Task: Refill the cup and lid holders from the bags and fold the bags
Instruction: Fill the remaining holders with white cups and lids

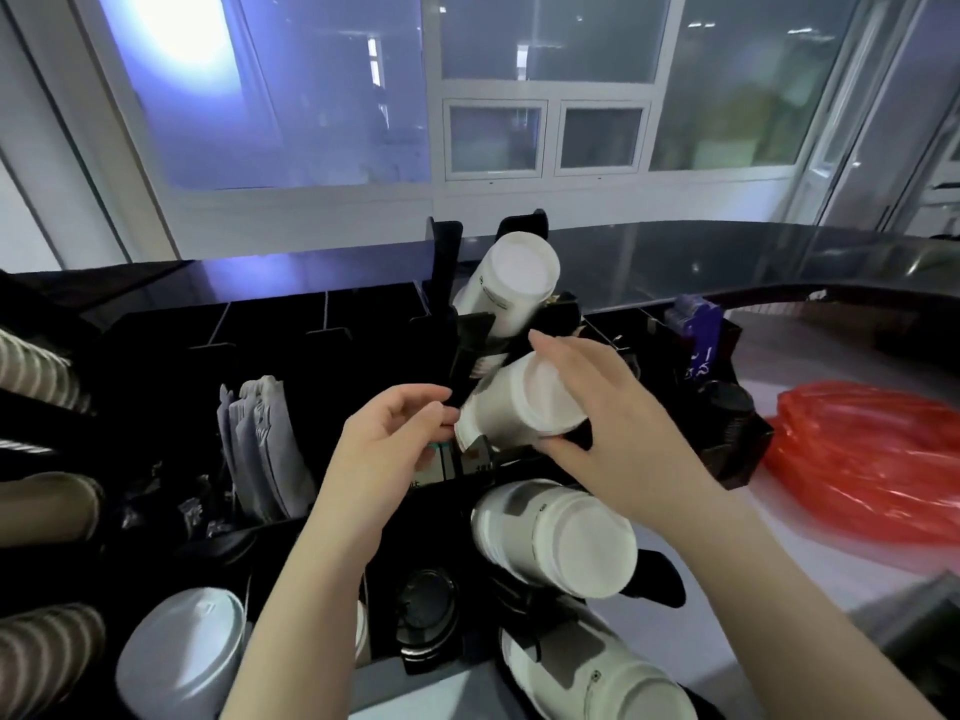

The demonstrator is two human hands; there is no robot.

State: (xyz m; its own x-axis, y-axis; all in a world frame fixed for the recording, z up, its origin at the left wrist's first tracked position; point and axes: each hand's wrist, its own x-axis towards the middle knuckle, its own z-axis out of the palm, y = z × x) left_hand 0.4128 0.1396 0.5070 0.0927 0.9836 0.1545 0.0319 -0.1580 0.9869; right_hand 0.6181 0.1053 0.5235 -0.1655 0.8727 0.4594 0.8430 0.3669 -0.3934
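A stack of white paper cups [511,407] lies tilted in the middle slot of the black cup holder [470,345], bottom end toward me. My right hand [618,423] wraps its fingers and thumb round the stack's end. My left hand [395,439] pinches the stack's side near the rims with curled fingers. More white cup stacks fill the slot behind [511,285] and the two slots in front [566,537] [613,672]. Black lids [428,605] sit in a holder below my left forearm.
A red plastic bag [862,459] lies crumpled on the counter at right. Grey napkins [265,449] stand in a black organiser at left. Striped cup stacks [36,371] poke in from the far left. A grey lid stack [182,652] sits bottom left. A dark raised counter [727,262] runs behind.
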